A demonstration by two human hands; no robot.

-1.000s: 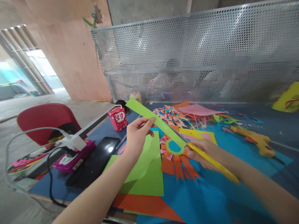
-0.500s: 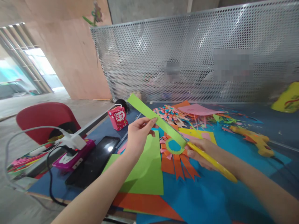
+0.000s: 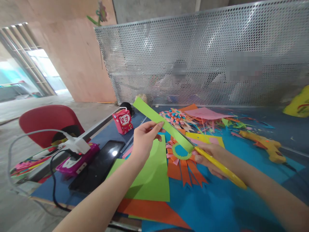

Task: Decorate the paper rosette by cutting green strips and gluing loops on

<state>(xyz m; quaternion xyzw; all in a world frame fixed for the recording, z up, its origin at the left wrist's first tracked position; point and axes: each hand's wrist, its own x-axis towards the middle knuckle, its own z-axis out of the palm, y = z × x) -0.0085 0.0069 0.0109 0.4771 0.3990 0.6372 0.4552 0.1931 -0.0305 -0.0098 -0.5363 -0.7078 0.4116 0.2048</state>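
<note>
A long strip of green paper (image 3: 151, 113) slants across the middle, pinched between the thumb and fingers of my left hand (image 3: 146, 140). My right hand (image 3: 212, 158) grips yellow-handled scissors (image 3: 220, 167). Their blades lie along the strip's lower end, partly hidden by the paper. Below the strip, an orange paper rosette (image 3: 184, 170) with forked tails and a green scalloped ring rests on blue paper (image 3: 205, 206). A sheet of green paper (image 3: 149, 180) lies under my left wrist.
A yellow glue gun (image 3: 267, 146) lies at the right. Another paper rosette (image 3: 177, 117) and paper scraps sit at the back, before a perforated metal screen (image 3: 156, 48). At left are a drink carton (image 3: 122, 121), a phone (image 3: 96, 167) and a purple power strip (image 3: 78, 162).
Both hands, the strip and the scissors hold nearly the same pose. The whole view has shifted slightly, with things appearing a little further right.
</note>
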